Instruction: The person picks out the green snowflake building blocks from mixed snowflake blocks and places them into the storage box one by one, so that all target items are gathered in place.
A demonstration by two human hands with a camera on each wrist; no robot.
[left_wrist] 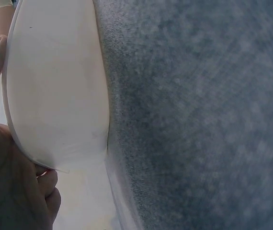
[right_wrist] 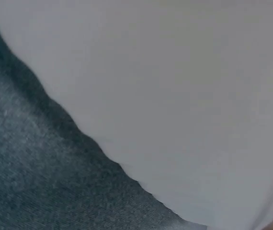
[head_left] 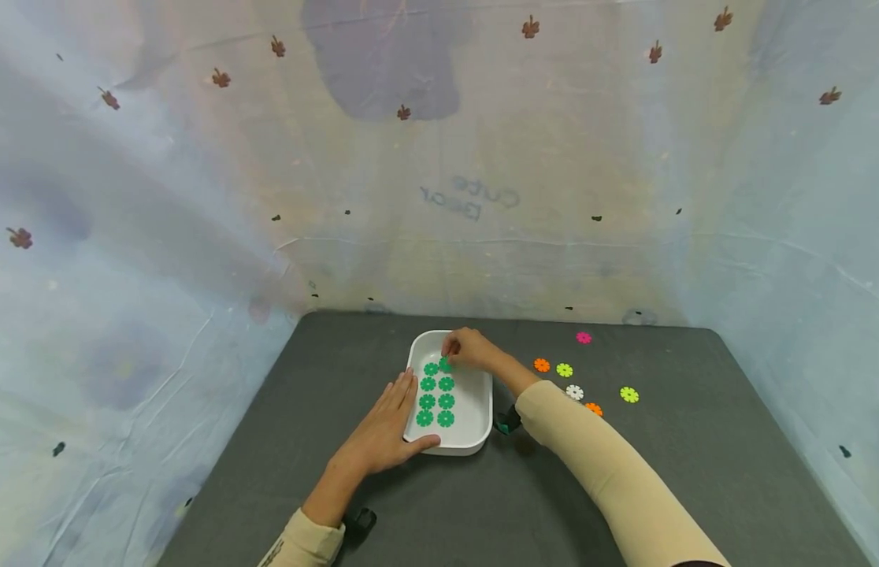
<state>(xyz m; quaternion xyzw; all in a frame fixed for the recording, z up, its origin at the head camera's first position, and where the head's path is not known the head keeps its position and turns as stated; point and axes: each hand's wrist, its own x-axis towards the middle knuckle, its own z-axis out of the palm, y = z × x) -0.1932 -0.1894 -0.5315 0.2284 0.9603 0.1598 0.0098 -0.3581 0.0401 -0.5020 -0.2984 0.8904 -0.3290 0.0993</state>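
A white tray [head_left: 472, 394] holds green flower-shaped discs [head_left: 428, 383] in two columns. At the tray's far end my right hand [head_left: 471, 349] pinches a green disc [head_left: 445, 365] at the top of the right column, its fingertips partly covering it. My left hand [head_left: 384, 425] rests against the tray's near left corner, fingers laid straight along the left side and thumb across the near rim. The left wrist view shows the left hand [left_wrist: 12, 177] touching the tray's white wall [left_wrist: 60, 91]. Only the tray's white surface [right_wrist: 151, 86] fills most of the right wrist view, without the discs.
Right of the tray, loose flower discs lie on the dark grey table [head_left: 283, 441]: pink [head_left: 584, 338], orange [head_left: 542, 365], yellow-green [head_left: 628, 394] and white [head_left: 574, 391]. The right forearm partly covers another orange disc [head_left: 593, 409]. Hanging fabric [head_left: 482, 276] surrounds the table's back and sides.
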